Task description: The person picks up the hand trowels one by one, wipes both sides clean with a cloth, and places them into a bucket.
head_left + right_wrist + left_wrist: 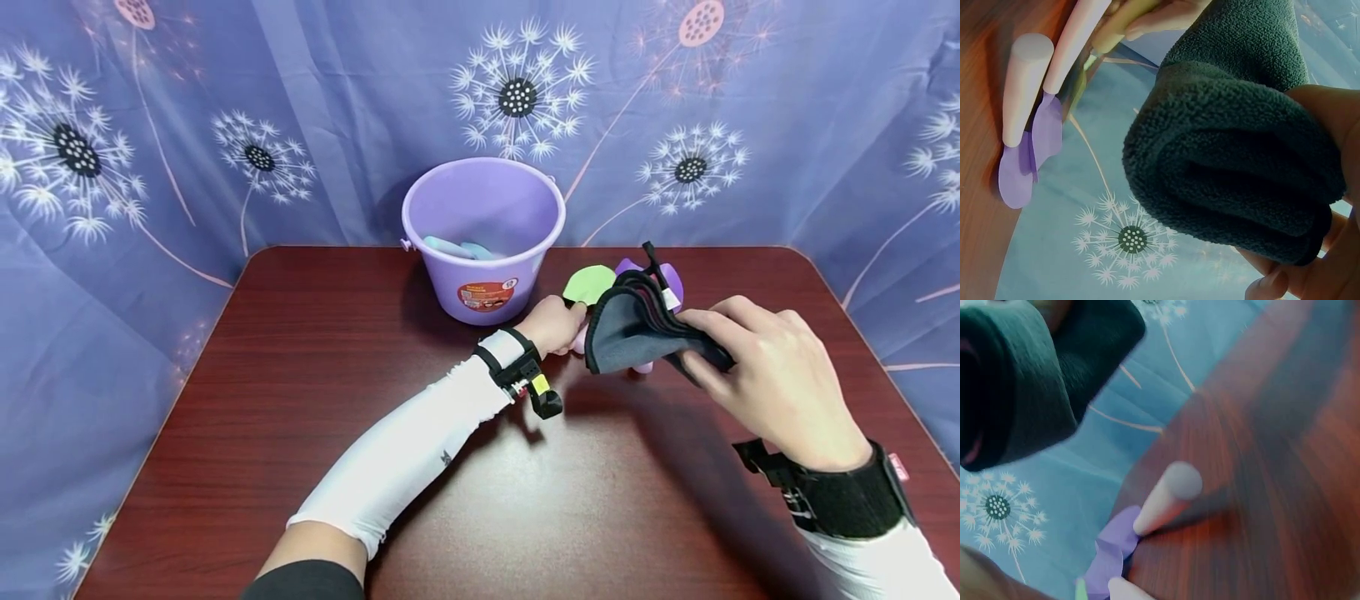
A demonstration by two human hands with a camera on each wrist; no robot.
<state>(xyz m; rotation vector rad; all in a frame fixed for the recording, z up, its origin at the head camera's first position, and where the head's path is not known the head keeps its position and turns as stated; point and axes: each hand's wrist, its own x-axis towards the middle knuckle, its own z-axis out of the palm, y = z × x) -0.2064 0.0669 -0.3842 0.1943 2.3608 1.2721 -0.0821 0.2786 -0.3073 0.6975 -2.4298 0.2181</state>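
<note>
My left hand [553, 325] grips the handle of a green-headed tool, whose flat leaf-shaped head [588, 285] shows just beyond the fingers. In the right wrist view, that tool's pale handle [1124, 26] lies in the left hand's fingers. A folded dark grey towel [626, 333] with a black edge and a hanging loop is pinched in my right hand [776, 367], above the table. Behind and below the towel lie purple-headed tools [672, 283], partly covered; their pale, round-ended handles [1025, 84] show in the right wrist view.
A light purple bucket [483, 287] stands at the back of the dark red wooden table [315, 383], left of the tools. Light blue pieces [457, 248] lie inside it. A blue curtain [360, 108] with a dandelion print hangs behind and around the table.
</note>
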